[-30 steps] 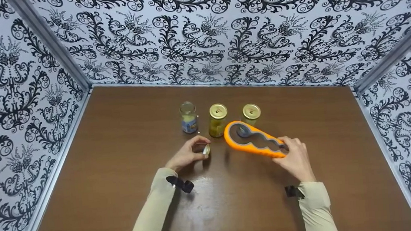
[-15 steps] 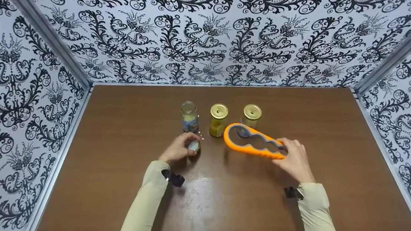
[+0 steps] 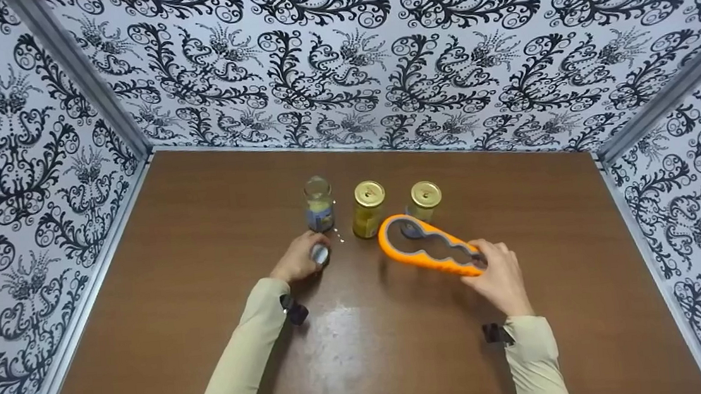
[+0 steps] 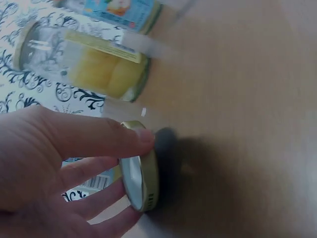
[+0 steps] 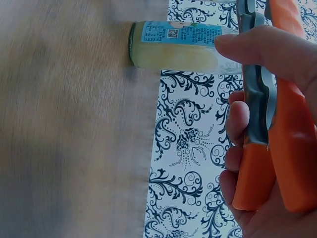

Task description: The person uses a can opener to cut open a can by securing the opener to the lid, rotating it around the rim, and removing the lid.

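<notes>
We've got the left hand (image 3: 296, 259) pinching a lid (image 3: 320, 254) near the open jar (image 3: 320, 214). Right hand (image 3: 498, 274) grips the opener (image 3: 432, 263) — two capped jars (image 3: 367, 216) nearby

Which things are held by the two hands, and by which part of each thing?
The left hand holds a gold lid by its rim; the right hand grips the orange tool by its narrow end.

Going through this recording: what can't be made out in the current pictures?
Head: the rightmost jar's lower part, partly hidden by the orange opener.
Head: print on the jar labels, too small.
Left wrist: the rightmost jar, partly cut off by the top edge.
Left wrist: the open jar, mostly behind the left hand.
Right wrist: the orange opener's far end, cut off by the top edge.
</notes>
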`<act>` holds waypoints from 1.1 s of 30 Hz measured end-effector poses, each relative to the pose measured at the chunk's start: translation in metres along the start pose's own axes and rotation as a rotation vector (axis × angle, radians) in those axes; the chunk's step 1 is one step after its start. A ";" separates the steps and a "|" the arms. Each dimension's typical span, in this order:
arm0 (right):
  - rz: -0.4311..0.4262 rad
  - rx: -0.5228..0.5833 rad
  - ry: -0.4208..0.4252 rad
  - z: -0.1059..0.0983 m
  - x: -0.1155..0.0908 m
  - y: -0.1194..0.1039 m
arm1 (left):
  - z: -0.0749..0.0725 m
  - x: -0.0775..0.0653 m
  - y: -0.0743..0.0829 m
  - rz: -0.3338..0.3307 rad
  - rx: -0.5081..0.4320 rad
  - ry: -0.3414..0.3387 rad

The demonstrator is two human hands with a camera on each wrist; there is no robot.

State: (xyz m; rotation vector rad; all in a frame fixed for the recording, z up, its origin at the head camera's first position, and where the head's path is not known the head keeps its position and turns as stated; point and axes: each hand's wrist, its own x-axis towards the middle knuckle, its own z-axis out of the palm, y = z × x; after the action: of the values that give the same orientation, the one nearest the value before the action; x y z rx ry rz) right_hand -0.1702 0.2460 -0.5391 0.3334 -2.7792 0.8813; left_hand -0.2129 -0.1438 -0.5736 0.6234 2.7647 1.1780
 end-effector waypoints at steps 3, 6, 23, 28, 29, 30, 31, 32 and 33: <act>-0.003 -0.007 0.004 0.001 0.000 0.001 | 0.005 0.000 -0.002 0.012 0.059 0.003; -0.006 -0.007 0.008 0.002 -0.002 0.002 | 0.010 0.000 -0.003 0.002 0.123 0.003; -0.026 -0.051 0.020 0.005 -0.009 0.005 | 0.020 -0.004 -0.002 -0.092 0.182 0.058; -0.030 -0.047 0.021 0.007 -0.009 0.005 | 0.021 -0.003 0.004 -0.098 0.200 0.063; -0.028 -0.047 0.022 0.007 -0.009 0.005 | 0.022 -0.002 0.006 -0.093 0.207 0.066; -0.026 -0.046 0.022 0.007 -0.009 0.005 | 0.022 -0.002 0.008 -0.082 0.214 0.073; -0.025 -0.046 0.023 0.007 -0.009 0.005 | 0.023 -0.001 0.009 -0.070 0.222 0.082; -0.024 -0.048 0.023 0.007 -0.009 0.005 | 0.024 0.000 0.011 -0.061 0.229 0.092; -0.024 -0.048 0.023 0.007 -0.008 0.005 | 0.024 0.002 0.013 -0.058 0.234 0.100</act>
State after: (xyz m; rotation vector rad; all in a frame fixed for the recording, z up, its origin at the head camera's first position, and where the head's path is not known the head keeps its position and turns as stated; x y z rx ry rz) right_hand -0.1645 0.2469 -0.5492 0.3453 -2.7647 0.8067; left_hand -0.2047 -0.1191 -0.5814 0.5100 3.0102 0.9064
